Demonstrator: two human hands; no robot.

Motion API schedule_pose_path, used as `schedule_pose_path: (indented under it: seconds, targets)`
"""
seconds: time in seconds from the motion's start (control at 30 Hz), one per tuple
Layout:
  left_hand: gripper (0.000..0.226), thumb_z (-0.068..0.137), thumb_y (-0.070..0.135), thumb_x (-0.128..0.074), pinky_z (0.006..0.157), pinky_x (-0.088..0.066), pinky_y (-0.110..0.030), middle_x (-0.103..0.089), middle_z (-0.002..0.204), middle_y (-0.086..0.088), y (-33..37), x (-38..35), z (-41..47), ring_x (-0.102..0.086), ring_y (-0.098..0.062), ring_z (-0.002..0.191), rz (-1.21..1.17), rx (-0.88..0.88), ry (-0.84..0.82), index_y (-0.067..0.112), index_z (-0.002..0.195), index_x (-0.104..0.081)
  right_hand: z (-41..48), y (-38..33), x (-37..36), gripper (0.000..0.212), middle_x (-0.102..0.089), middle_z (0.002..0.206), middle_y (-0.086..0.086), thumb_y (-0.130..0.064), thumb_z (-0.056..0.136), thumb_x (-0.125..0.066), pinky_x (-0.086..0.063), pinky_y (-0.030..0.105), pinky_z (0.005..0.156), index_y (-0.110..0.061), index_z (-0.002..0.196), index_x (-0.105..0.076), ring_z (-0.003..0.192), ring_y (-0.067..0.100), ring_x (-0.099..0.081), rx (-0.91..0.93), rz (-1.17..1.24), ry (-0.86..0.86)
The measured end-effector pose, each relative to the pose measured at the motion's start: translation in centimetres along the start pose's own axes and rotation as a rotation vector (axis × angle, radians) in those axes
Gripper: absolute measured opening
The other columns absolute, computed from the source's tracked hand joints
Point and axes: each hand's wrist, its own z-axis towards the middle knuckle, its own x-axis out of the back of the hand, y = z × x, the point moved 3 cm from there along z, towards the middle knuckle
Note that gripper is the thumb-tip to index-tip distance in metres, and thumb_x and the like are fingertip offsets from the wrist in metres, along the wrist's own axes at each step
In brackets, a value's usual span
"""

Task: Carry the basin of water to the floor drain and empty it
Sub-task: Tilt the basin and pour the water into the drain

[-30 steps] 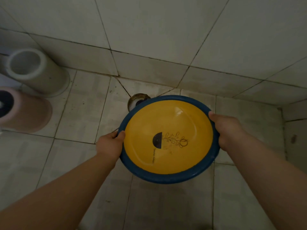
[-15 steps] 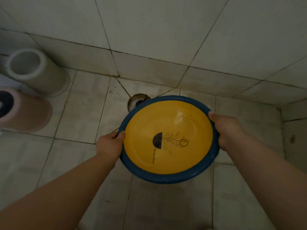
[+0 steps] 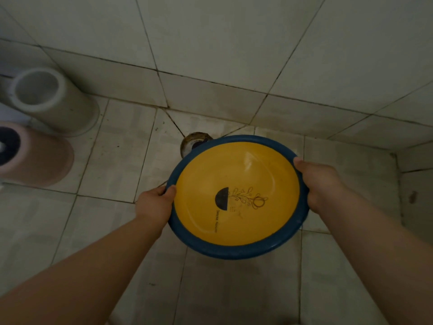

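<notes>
Carrying seems done: our left grip (image 3: 154, 202) and right grip (image 3: 321, 184) clasp the basin (image 3: 234, 195) by the floor drain (image 3: 192, 141), emptying remains.

A tiled bathroom corner: floor drain (image 3: 195, 143), tiled wall (image 3: 210, 43).

dim, greenish cast | soft focus | wide-angle bending at edges | faint water glare

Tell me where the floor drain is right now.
In the head view, the floor drain sits just left of centre, near the wall, partly hidden behind the far-left rim of the basin.
</notes>
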Motion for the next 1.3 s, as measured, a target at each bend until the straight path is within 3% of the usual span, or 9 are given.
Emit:
schedule_pose_path:
  seconds: [0.2, 0.33, 0.53, 0.67, 0.87, 1.3]
  targets:
    - [0.040, 0.088, 0.031, -0.056, 0.087, -0.052, -0.038, -0.067, 0.113, -0.018, 0.07, -0.07, -0.03, -0.062, -0.029, 0.094, 0.010, 0.005, -0.001, 0.009, 0.121, -0.061, 0.05, 0.04, 0.06, 0.036, -0.065, 0.112, 0.016, -0.027, 0.087, -0.062, -0.051, 0.044, 0.088, -0.004, 0.115, -0.061, 0.096, 0.030, -0.062, 0.001, -0.003, -0.003]
    - [0.039, 0.088, 0.031, -0.056, 0.082, -0.051, -0.034, -0.067, 0.112, -0.018, 0.04, -0.03, 0.04, -0.059, -0.025, 0.088, 0.017, -0.003, 0.003, 0.009, 0.120, -0.061, 0.12, 0.03, 0.01, 0.036, -0.065, 0.106, 0.015, -0.028, 0.087, -0.062, -0.052, 0.041, 0.084, -0.003, 0.114, -0.061, 0.091, 0.028, -0.061, -0.006, -0.007, -0.007]
    - [0.039, 0.088, 0.031, -0.056, 0.086, -0.053, -0.038, -0.068, 0.108, -0.018, 0.18, -0.06, -0.05, -0.060, -0.027, 0.089, 0.031, -0.002, 0.004, 0.008, 0.118, -0.063, 0.28, 0.10, -0.02, 0.034, -0.065, 0.094, 0.012, -0.029, 0.087, -0.063, -0.052, 0.040, 0.082, -0.005, 0.109, -0.063, 0.083, 0.028, -0.061, -0.004, -0.003, -0.018]
    - [0.037, 0.088, 0.029, -0.056, 0.084, -0.053, -0.039, -0.065, 0.092, -0.013, 0.14, -0.09, -0.08, -0.059, -0.026, 0.085, 0.012, 0.005, -0.003, 0.008, 0.116, -0.064, 0.28, 0.10, 0.00, 0.039, -0.065, 0.106, 0.015, -0.030, 0.086, -0.063, -0.052, 0.040, 0.081, -0.004, 0.115, -0.062, 0.091, 0.030, -0.062, -0.015, -0.003, -0.005]
    - [0.039, 0.088, 0.030, -0.057, 0.081, -0.052, -0.035, -0.068, 0.108, -0.019, 0.05, -0.16, -0.01, -0.059, -0.026, 0.086, 0.012, 0.012, 0.000, 0.008, 0.119, -0.062, 0.20, 0.01, 0.02, 0.039, -0.065, 0.112, 0.016, -0.029, 0.086, -0.063, -0.051, 0.041, 0.082, -0.004, 0.116, -0.062, 0.092, 0.030, -0.061, -0.008, -0.002, -0.006]
    - [0.040, 0.088, 0.030, -0.056, 0.085, -0.050, -0.035, -0.066, 0.115, -0.019, -0.03, -0.20, 0.15, -0.059, -0.028, 0.092, -0.006, 0.017, -0.003, 0.007, 0.121, -0.060, 0.34, -0.09, -0.19, 0.040, -0.065, 0.114, 0.017, -0.028, 0.086, -0.063, -0.052, 0.042, 0.084, -0.004, 0.117, -0.061, 0.094, 0.030, -0.062, -0.006, 0.011, -0.010]
